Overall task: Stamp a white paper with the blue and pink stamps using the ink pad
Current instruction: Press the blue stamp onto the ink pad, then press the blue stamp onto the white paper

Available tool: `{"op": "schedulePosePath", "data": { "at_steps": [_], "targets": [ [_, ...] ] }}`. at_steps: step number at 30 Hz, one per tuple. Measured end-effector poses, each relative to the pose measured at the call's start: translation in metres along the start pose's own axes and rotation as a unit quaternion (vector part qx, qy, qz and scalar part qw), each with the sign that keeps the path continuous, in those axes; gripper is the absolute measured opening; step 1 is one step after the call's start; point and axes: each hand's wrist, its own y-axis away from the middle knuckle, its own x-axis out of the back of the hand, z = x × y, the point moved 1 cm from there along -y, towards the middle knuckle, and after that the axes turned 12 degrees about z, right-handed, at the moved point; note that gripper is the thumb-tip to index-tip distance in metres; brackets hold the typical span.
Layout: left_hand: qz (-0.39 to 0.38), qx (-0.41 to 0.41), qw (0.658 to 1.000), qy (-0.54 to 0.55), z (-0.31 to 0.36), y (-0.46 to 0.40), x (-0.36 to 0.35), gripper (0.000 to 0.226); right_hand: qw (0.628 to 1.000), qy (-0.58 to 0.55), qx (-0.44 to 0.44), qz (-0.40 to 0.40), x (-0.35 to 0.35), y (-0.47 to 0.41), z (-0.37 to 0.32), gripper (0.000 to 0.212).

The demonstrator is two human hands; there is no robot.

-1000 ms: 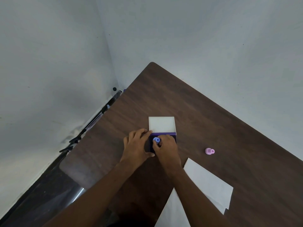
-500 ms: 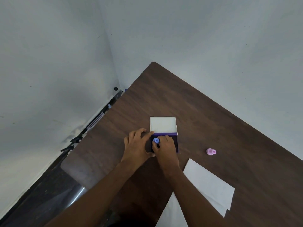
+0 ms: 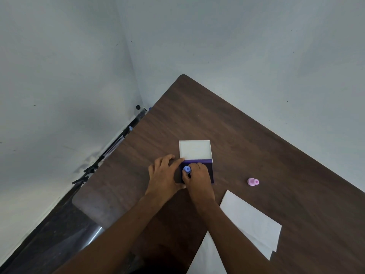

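Note:
An open ink pad (image 3: 211, 171) with a dark purple base and a white lid (image 3: 195, 149) folded back lies in the middle of the brown table (image 3: 246, 139). My right hand (image 3: 197, 178) grips the blue stamp (image 3: 186, 169) and holds it down on the pad's left part. My left hand (image 3: 163, 176) rests flat on the table and touches the pad's left edge with index finger and thumb. The pink stamp (image 3: 253, 181) lies on its side to the right. White paper (image 3: 250, 222) sits near the front right, partly under my right forearm.
The table's left edge runs diagonally beside a grey wall, with dark stands and small items (image 3: 118, 143) in the gap on the floor. A second white sheet (image 3: 207, 258) shows at the bottom edge. The table's far corner (image 3: 182, 76) meets the wall.
Both hands stay on the ink pad. My right hand has shifted the blue stamp slightly on the pad; the view has drifted a little.

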Motion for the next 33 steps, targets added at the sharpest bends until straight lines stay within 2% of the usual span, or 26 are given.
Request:
{"op": "schedulePosePath", "data": {
  "at_steps": [10,15,17,20,22,26,28,33],
  "targets": [
    [-0.008,-0.001,1.0,-0.019,0.002,0.0,0.001,0.083,1.0,-0.002,0.018,0.005,-0.002,0.001,0.004,0.057],
    [-0.01,-0.003,1.0,-0.022,0.004,0.001,0.002,0.084,1.0,-0.025,0.001,0.007,-0.003,-0.002,0.002,0.056],
    [-0.018,-0.005,1.0,-0.025,0.006,0.001,0.002,0.088,0.999,-0.031,0.001,0.036,0.0,-0.001,0.004,0.05],
    [-0.032,-0.008,0.999,-0.019,0.01,0.005,0.004,0.097,0.984,-0.12,0.025,0.129,0.004,0.013,0.02,0.038],
    [-0.014,-0.043,0.999,-0.009,0.015,0.012,0.006,0.092,0.971,-0.171,0.012,0.168,0.006,0.025,0.036,0.036],
    [0.025,-0.153,0.988,0.026,0.033,0.037,0.0,0.054,0.954,-0.206,-0.046,0.212,0.013,0.041,0.072,0.036],
    [0.004,-0.201,0.979,0.044,0.046,0.049,-0.009,0.043,0.942,-0.226,-0.087,0.234,0.018,0.046,0.092,0.037],
    [-0.076,-0.277,0.957,0.037,0.077,0.066,-0.027,0.047,0.917,-0.233,-0.125,0.298,0.028,0.05,0.13,0.023]
  ]
}}
